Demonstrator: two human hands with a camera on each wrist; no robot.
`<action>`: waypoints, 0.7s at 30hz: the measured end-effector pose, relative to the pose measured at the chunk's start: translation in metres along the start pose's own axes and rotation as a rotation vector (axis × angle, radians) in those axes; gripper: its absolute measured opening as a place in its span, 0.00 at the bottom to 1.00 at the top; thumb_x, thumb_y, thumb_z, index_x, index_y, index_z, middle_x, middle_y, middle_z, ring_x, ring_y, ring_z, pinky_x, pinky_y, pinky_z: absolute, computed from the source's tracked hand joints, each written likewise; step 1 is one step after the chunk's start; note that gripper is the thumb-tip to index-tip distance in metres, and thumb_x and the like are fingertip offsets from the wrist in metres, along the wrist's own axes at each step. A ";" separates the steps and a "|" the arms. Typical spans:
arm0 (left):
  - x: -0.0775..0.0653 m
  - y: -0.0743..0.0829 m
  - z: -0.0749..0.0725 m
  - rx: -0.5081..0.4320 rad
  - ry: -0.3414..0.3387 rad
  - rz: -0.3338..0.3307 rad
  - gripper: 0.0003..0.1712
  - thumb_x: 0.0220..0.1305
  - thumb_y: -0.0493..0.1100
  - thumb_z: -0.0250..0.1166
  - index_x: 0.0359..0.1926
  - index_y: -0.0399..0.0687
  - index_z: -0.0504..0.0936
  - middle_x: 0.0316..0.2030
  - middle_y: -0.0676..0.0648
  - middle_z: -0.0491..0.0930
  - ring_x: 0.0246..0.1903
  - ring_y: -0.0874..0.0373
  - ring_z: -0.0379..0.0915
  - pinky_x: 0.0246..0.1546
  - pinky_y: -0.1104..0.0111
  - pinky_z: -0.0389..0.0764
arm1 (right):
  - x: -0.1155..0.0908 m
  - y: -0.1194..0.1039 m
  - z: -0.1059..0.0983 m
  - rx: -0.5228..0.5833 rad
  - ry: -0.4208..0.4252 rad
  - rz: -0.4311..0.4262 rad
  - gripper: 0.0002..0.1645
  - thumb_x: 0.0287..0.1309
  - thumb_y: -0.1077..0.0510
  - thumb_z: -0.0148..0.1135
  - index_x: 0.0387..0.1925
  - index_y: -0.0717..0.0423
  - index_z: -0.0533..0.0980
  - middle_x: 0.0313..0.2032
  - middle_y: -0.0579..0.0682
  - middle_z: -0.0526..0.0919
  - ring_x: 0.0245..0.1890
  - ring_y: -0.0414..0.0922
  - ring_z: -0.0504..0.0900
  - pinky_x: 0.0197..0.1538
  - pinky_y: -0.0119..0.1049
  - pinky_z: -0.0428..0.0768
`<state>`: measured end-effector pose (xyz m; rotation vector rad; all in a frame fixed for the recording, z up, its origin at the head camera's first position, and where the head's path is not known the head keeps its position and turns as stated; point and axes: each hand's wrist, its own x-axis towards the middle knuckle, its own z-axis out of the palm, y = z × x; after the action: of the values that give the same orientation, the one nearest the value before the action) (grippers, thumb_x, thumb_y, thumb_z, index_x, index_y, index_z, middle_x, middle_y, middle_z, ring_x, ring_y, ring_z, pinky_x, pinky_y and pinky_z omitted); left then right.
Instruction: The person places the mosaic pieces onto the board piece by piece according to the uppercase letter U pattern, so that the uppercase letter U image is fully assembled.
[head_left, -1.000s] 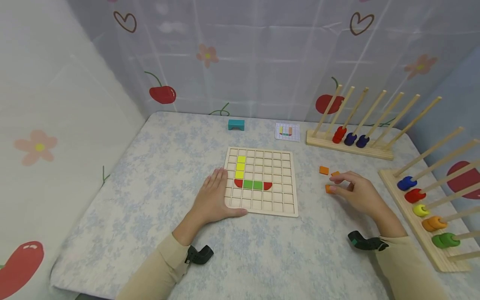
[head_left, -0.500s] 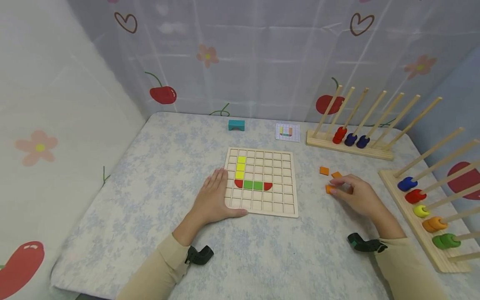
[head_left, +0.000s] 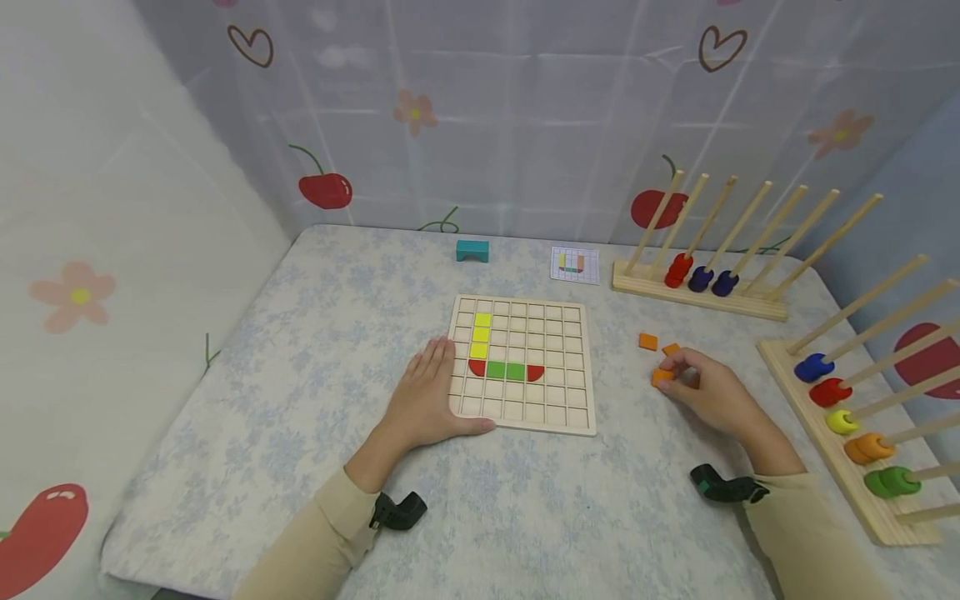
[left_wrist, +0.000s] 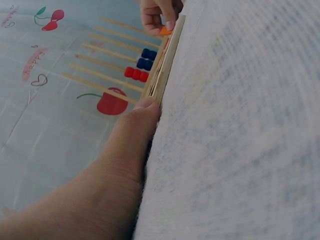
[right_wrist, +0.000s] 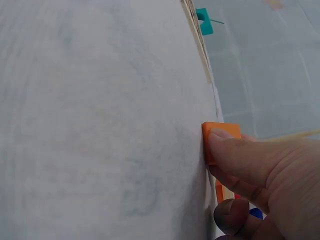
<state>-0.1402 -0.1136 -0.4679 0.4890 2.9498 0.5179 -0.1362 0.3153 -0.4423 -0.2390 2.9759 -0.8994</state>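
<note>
My left hand (head_left: pixel 422 398) lies against the left edge of a wooden grid board (head_left: pixel 555 396), fingers straight and thumb along its near edge. Set in the board are several tiles: a column of yellow tiles (head_left: pixel 481 334), a row of green tiles (head_left: pixel 506 371) and a red curved tile (head_left: pixel 536 372) at either end of that row. To the right of the board, my right hand (head_left: pixel 708 393) pinches a square orange tile (head_left: pixel 662 377). In the right wrist view, the thumb covers part of this orange tile (right_wrist: pixel 229 128), which is tilted up. Two more orange tiles (head_left: pixel 648 342) lie just beyond.
A picture card (head_left: pixel 575 265) lies behind the board, with a teal arch block (head_left: pixel 472 251) to its left. Two wooden peg racks with coloured beads stand at the right: one at the back (head_left: pixel 697 298), one along the side (head_left: pixel 855 467). A patterned curtain hangs behind the table.
The right hand's fingers have closed in around the near orange tile, which now shows more of its face. The left hand and board have stayed put.
</note>
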 end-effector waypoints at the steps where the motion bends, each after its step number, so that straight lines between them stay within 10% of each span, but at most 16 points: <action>1: 0.000 0.000 0.000 0.000 0.003 0.002 0.84 0.37 0.91 0.55 0.79 0.41 0.36 0.80 0.43 0.36 0.80 0.51 0.29 0.79 0.53 0.41 | 0.001 -0.002 0.001 0.014 -0.003 0.003 0.11 0.65 0.52 0.65 0.44 0.53 0.77 0.42 0.53 0.83 0.36 0.45 0.74 0.36 0.31 0.72; 21: 0.000 0.001 -0.002 -0.010 0.000 0.007 0.82 0.38 0.90 0.56 0.79 0.41 0.36 0.80 0.43 0.37 0.80 0.50 0.30 0.79 0.53 0.41 | 0.055 -0.088 0.048 0.209 -0.093 -0.023 0.10 0.64 0.51 0.66 0.45 0.49 0.78 0.40 0.49 0.82 0.31 0.47 0.72 0.34 0.35 0.73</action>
<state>-0.1401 -0.1139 -0.4658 0.4978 2.9454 0.5334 -0.1753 0.2084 -0.4325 -0.3001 2.7732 -1.1579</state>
